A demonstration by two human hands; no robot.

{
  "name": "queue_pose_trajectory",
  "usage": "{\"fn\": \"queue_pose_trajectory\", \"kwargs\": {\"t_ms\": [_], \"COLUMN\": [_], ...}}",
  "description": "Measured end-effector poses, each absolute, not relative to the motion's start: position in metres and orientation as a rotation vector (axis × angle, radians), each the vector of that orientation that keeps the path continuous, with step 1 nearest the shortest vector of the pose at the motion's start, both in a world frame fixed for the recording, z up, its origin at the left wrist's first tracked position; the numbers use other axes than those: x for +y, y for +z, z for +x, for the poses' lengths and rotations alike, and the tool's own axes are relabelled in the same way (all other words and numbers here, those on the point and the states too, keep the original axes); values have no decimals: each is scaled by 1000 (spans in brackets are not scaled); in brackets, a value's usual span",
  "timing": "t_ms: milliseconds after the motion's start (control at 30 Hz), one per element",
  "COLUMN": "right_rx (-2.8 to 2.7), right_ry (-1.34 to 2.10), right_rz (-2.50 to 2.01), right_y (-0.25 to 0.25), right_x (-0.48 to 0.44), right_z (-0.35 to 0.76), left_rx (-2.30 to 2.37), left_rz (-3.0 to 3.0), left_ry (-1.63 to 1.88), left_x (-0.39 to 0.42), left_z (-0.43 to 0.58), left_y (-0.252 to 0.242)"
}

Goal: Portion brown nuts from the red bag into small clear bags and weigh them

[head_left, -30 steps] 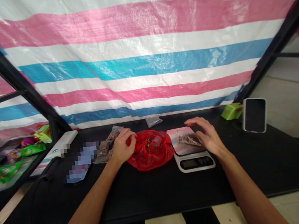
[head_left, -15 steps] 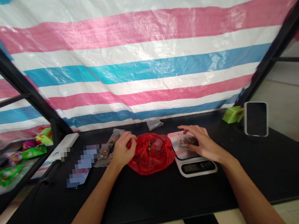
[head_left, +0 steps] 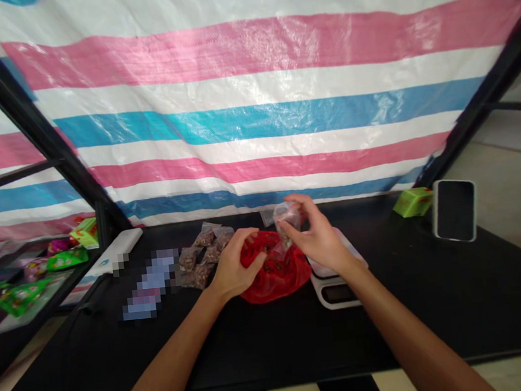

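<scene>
Clear bag [head_left: 287,215] seemingly pinched in right hand [head_left: 319,240]; left hand [head_left: 238,263] clutches red bag [head_left: 277,277].

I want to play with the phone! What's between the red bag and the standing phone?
In the head view, a white kitchen scale sits between the red plastic bag and the upright phone, and the right hand reaches over the scale.

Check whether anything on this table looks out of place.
One thing stands out: a small clear plastic bag lies alone at the back edge of the table, by the tarp, apart from the filled little bags grouped left of the red bag.
</scene>
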State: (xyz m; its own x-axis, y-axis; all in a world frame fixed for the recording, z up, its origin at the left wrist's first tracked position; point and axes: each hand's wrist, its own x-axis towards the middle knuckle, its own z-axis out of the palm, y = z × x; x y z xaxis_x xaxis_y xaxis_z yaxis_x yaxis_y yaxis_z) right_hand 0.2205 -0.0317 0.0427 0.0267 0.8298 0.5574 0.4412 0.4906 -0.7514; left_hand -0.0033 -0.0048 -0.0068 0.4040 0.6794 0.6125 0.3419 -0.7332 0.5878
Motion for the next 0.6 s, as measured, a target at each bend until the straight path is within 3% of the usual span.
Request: {"fn": "queue_pose_trajectory", "kwargs": {"t_ms": [300,600], "right_rx": [-1635,-1601], "right_ry": [660,506], "right_rz": [-914,-1020], "right_y": [27,28], "right_x": [-11,-12], "right_z": [169,184], "left_rx": [826,803], "left_rz": [1935,1887], "left_ry": [1347,1240], "left_x": [9,5], "left_z": [-2,-5], "left_y": [-18,-6]}}
